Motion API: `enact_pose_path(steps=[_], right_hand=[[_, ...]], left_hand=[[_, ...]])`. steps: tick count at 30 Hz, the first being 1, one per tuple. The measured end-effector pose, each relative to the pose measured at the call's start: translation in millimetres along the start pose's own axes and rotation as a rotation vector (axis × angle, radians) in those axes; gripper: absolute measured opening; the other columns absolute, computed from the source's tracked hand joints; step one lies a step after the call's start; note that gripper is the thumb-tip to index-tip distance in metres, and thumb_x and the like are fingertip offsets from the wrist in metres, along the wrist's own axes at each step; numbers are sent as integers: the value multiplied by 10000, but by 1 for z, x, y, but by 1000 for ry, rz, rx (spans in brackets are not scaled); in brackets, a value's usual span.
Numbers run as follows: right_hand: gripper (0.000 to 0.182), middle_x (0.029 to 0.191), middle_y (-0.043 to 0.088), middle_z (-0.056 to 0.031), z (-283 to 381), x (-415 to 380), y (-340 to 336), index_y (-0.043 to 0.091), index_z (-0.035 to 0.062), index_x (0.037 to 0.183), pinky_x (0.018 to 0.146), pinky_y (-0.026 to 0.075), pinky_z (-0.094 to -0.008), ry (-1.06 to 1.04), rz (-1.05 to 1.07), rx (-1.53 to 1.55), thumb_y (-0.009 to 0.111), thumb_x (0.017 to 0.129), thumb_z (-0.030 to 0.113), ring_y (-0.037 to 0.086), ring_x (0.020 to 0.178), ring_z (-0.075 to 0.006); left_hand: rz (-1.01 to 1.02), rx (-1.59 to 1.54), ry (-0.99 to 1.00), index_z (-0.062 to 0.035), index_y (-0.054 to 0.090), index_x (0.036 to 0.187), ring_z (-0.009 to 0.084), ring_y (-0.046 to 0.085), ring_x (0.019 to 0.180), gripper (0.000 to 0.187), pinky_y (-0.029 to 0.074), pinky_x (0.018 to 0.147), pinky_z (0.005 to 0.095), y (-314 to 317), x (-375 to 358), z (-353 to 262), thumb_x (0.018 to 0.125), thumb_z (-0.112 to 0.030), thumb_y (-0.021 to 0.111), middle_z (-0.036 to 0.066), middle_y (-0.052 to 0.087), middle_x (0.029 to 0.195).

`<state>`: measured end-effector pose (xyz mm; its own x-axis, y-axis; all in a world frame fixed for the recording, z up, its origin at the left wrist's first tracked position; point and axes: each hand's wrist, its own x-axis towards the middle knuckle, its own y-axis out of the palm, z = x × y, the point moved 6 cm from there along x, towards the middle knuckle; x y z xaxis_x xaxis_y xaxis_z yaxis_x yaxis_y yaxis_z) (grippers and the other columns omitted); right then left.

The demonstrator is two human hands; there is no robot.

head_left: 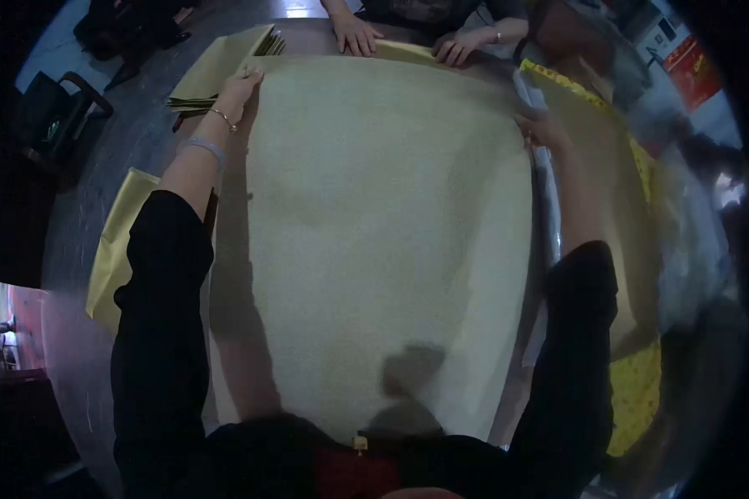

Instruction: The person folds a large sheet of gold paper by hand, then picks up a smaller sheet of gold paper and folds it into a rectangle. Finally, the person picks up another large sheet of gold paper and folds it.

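Note:
A large pale beige sheet of paper (374, 216) spreads before me, from close to my body to the far side of the table. At its far left corner, my left hand (241, 87) is closed on the edge, thumb on top. A bracelet and a pale band circle that wrist. My right hand (543, 129), slightly blurred, grips the sheet's right edge near the far corner, its fingers partly hidden. Shadows of my head and arms fall across the sheet.
A stack of folded yellow-gold paper (220, 66) lies beyond my left hand, and another gold piece (121, 245) by my left arm. Right of me is a yellow patterned sheet (637, 407) beside clear plastic (691, 241). Across the table, another person's hands (356, 35) rest on gold paper (406, 52).

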<state>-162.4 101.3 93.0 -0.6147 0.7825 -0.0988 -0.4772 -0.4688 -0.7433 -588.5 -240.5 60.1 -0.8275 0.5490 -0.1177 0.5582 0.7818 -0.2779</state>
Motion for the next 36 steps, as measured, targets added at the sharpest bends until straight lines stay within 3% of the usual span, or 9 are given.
enact_pose_path(steps=[2, 4, 9, 12, 14, 20, 29, 31, 36], right_hand=[[279, 621, 577, -57, -32, 16, 16, 591, -21, 732, 432, 407, -298, 35, 79, 87, 632, 844, 231, 522, 474, -137], [261, 621, 576, -69, -34, 23, 35, 590, -20, 717, 421, 417, -302, 83, -3, 385, 616, 852, 201, 530, 474, -144], [343, 840, 656, -154, -31, 27, 57, 652, 101, 1051, 682, 497, -350, -8, -257, -321, 647, 765, 291, 650, 688, -243], [288, 819, 656, -150, -28, 28, 57, 659, 73, 1029, 631, 499, -354, 53, -333, -277, 631, 796, 240, 646, 684, -219], [265, 773, 646, -147, -26, 22, 55, 642, 23, 1040, 575, 494, -351, 101, -274, 7, 597, 831, 181, 631, 626, -208], [294, 742, 630, -136, -15, 16, 64, 533, -38, 1108, 459, 462, -295, 256, -375, 443, 564, 857, 113, 574, 514, -109], [273, 861, 638, -111, -22, 43, 36, 620, -36, 999, 660, 468, -303, -191, -241, -157, 633, 798, 148, 598, 755, -199], [286, 855, 632, -101, -10, 18, 27, 622, -41, 994, 715, 462, -292, -94, -299, 259, 626, 802, 170, 587, 780, -179], [316, 932, 613, -105, -24, -19, -3, 593, -67, 1035, 769, 459, -290, -38, -273, 181, 585, 810, 155, 574, 851, -166]], left_hand=[[-67, 60, -46, -31, 607, 1055, 141, 544, 866, 372, 417, 733, 276, -6, -4, 17, 863, -349, 586, 26, 611, 984], [73, -204, 172, -21, 608, 1052, 134, 546, 851, 378, 427, 715, 281, -1, 36, 44, 857, -344, 592, 29, 618, 949], [12, -22, -19, -11, 579, 1097, 154, 540, 904, 400, 424, 778, 295, -4, 42, 58, 868, -338, 579, 40, 602, 999], [12, 87, -85, -37, 545, 1174, 181, 481, 1077, 432, 374, 904, 299, 0, 30, 41, 879, -352, 571, 65, 540, 1180], [-69, 37, -48, -47, 629, 989, 128, 547, 771, 313, 434, 687, 273, 0, 29, 34, 844, -324, 603, 31, 619, 869], [-59, -89, 13, -55, 618, 984, 110, 496, 728, 300, 402, 641, 276, 3, 59, 54, 844, -320, 608, -2, 575, 807], [73, -195, 117, -56, 593, 1050, 88, 482, 821, 325, 398, 703, 254, 5, 64, 30, 847, -308, 620, -9, 568, 908], [32, -253, 173, -55, 593, 1050, 81, 483, 842, 329, 394, 738, 244, 7, 43, 20, 847, -313, 619, -9, 577, 913], [38, -264, 98, -36, 565, 1084, 108, 511, 895, 447, 418, 768, 255, 24, -18, -13, 846, -413, 605, 8, 577, 983]])
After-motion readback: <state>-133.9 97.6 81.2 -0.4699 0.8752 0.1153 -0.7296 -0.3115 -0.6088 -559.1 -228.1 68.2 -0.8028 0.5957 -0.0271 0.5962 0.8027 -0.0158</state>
